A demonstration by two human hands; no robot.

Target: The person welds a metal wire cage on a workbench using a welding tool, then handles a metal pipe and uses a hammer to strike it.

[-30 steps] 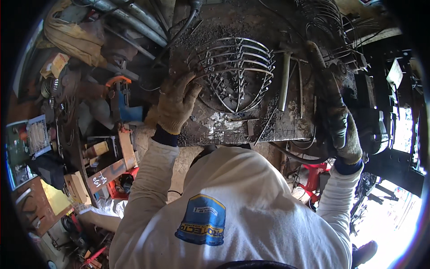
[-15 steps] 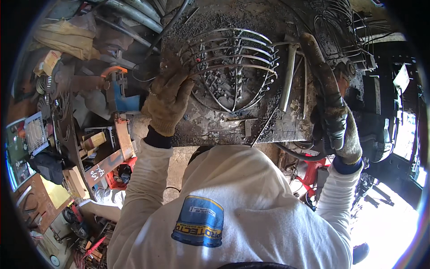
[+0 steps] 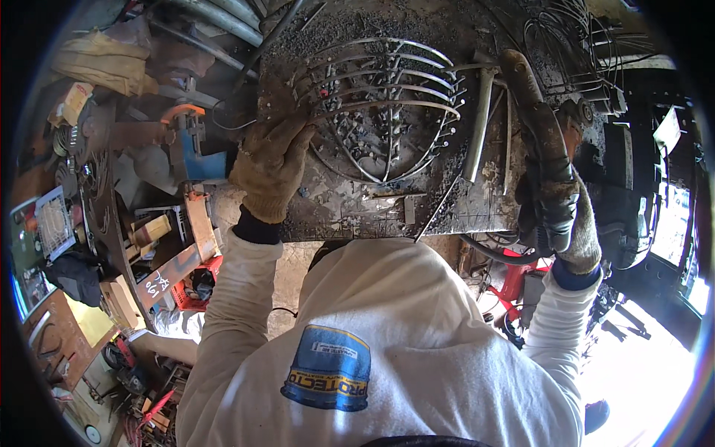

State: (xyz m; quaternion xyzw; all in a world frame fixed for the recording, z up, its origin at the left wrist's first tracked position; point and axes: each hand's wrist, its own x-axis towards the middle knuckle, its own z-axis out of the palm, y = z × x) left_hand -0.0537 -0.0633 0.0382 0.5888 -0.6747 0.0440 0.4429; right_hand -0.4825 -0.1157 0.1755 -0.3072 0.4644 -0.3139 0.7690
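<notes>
A basket-like frame of curved metal rods [image 3: 385,102] lies on the dirty metal worktable [image 3: 342,216], with several arched bars across it. At its left edge my left hand [image 3: 272,167], in a brown work glove, closes its fingers around the end of a bar; the fingertips are partly hidden. My right hand [image 3: 564,212], also gloved, wraps around the lower part of a long, dark, dirty tool, which looks like a welding electrode holder [image 3: 530,104]. A thin rod [image 3: 469,67] runs from the holder's far end toward the right side of the frame.
Right of the frame lies a metal tube [image 3: 479,134]. Wire coils [image 3: 555,37] sit at the table's far right. A blue-and-orange clamp-like tool [image 3: 197,153] and steel pipes [image 3: 223,22] are at the left. A black cable [image 3: 499,257] hangs below the table's near edge.
The view has shifted slightly, so the table and frame appear a little farther left and up. Both hands keep their holds, and the rod still reaches toward the frame.
</notes>
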